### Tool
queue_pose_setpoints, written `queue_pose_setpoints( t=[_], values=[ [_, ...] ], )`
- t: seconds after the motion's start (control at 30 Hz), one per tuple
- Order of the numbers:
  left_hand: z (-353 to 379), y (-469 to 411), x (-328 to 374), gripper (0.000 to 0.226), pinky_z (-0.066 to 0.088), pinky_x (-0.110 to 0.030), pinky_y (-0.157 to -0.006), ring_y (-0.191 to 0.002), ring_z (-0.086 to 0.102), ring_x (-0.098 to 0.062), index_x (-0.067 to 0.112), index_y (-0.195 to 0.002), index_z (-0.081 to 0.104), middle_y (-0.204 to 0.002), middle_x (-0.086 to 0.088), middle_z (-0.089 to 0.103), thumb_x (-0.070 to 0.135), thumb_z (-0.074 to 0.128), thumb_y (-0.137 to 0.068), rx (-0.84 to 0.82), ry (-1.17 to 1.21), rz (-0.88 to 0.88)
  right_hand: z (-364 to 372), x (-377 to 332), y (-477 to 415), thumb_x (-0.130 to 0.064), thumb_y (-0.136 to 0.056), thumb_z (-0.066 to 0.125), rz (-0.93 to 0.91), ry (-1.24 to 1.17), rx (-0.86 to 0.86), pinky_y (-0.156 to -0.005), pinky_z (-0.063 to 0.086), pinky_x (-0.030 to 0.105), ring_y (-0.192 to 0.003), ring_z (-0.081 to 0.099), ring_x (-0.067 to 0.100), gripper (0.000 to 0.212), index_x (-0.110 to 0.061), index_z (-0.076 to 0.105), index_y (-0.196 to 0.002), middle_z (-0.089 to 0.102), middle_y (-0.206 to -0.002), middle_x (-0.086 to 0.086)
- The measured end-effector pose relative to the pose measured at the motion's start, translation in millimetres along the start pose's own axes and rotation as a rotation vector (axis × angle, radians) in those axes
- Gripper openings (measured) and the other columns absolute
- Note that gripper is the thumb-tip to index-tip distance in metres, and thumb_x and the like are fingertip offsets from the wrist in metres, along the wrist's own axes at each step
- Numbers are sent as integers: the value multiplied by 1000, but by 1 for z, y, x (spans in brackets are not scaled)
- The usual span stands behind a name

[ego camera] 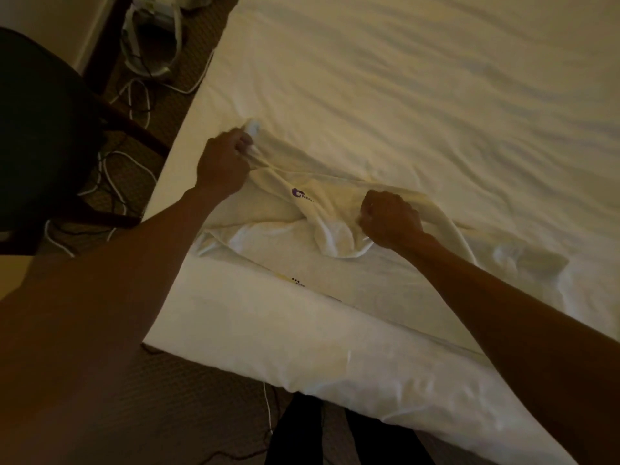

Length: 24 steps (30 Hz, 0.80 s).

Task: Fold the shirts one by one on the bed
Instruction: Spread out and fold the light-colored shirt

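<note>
A white shirt [322, 209] with a small purple logo lies bunched near the front left corner of the bed [419, 95]. My left hand [221, 162] grips one end of it close to the bed's left edge, the cloth stretched taut from its fingers. My right hand [389, 219] is a fist clutching a bunch of the same shirt further right. Under and in front of it lies another white garment [335, 283], flat, with a small dark print showing.
A dark chair [43, 129] stands left of the bed. White and black cables [134, 102] trail over the carpet beside it, with a white device [151, 38] at the top left. A cable [268, 407] also runs on the floor at the bed's near edge.
</note>
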<state>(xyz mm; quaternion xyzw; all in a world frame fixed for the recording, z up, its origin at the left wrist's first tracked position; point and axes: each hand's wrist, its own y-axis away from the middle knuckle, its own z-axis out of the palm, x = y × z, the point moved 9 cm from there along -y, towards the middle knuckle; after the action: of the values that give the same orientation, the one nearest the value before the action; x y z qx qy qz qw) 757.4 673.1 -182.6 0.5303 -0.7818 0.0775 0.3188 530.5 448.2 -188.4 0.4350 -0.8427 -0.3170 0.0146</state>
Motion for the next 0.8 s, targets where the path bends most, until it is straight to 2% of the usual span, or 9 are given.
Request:
queue_pose_setpoints(
  t=[0.07, 0.13, 0.2, 0.3, 0.4, 0.53, 0.63, 0.7, 0.8],
  values=[
    [-20, -3, -18, 25, 49, -40, -89, -109, 60, -32, 14, -115, 63, -116, -13, 65, 14, 50, -93, 157, 34, -166, -10, -1, -5, -33, -95, 58, -19, -104, 159, -89, 46, 43, -111, 54, 30, 29, -16, 55, -118, 54, -120, 9],
    [-22, -7, -31, 26, 49, -40, -92, -113, 59, -32, 11, -115, 65, -121, -14, 65, 26, 57, -95, 148, 54, -298, -14, -7, -12, -36, -96, 57, -66, -87, 230, -93, 43, 44, -118, 48, 30, 36, -18, 51, -127, 50, -128, 11],
    [-11, -11, -31, 34, 52, -41, -91, -109, 62, -31, 9, -108, 71, -112, -15, 69, 38, 67, -91, 25, 52, -316, -10, -10, -21, -42, -96, 57, -98, 18, 198, -98, 38, 45, -123, 43, 31, 43, -20, 50, -133, 47, -134, 11],
    [2, -15, -27, 36, 53, -39, -88, -105, 64, -31, 9, -104, 75, -106, -15, 72, 39, 78, -84, -81, 35, -330, -11, 1, -33, -41, -94, 59, -58, 114, 165, -100, 34, 46, -123, 43, 31, 38, -18, 57, -125, 49, -131, 10],
    [4, -17, -24, 29, 52, -38, -85, -106, 64, -34, 9, -104, 75, -108, -16, 71, 32, 76, -86, -70, -1, -331, -23, 15, -36, -35, -96, 58, -12, 86, 227, -98, 34, 46, -118, 46, 31, 26, -15, 62, -111, 54, -124, 10],
    [3, -20, -27, 19, 52, -39, -84, -106, 63, -35, 12, -107, 74, -111, -16, 70, 21, 65, -93, -25, -30, -313, -35, 42, -32, -35, -97, 56, 48, 26, 303, -93, 35, 45, -111, 49, 32, 23, -13, 61, -105, 57, -115, 10],
    [-4, -17, -19, 14, 50, -42, -81, -106, 60, -37, 16, -104, 69, -114, -16, 63, 22, 61, -94, 91, -155, -251, -32, 56, -29, -39, -95, 58, 53, -1, 290, -94, 34, 46, -114, 48, 32, 29, -15, 57, -112, 55, -119, 10],
    [-6, -11, 2, 18, 50, -47, -82, -105, 55, -37, 17, -105, 63, -115, -16, 56, 31, 61, -93, 194, -215, -107, -28, 61, -26, -45, -93, 59, 53, -51, 268, -98, 34, 48, -120, 45, 33, 43, -16, 51, -123, 51, -128, 11],
    [20, 2, 51, 32, 49, -44, -83, -99, 56, -31, 17, -108, 62, -109, -12, 56, 42, 55, -89, 109, -97, 197, -26, 71, -20, -57, -90, 58, 78, -108, 294, -100, 34, 50, -125, 43, 33, 61, -15, 45, -132, 46, -136, 12]
  ],
)
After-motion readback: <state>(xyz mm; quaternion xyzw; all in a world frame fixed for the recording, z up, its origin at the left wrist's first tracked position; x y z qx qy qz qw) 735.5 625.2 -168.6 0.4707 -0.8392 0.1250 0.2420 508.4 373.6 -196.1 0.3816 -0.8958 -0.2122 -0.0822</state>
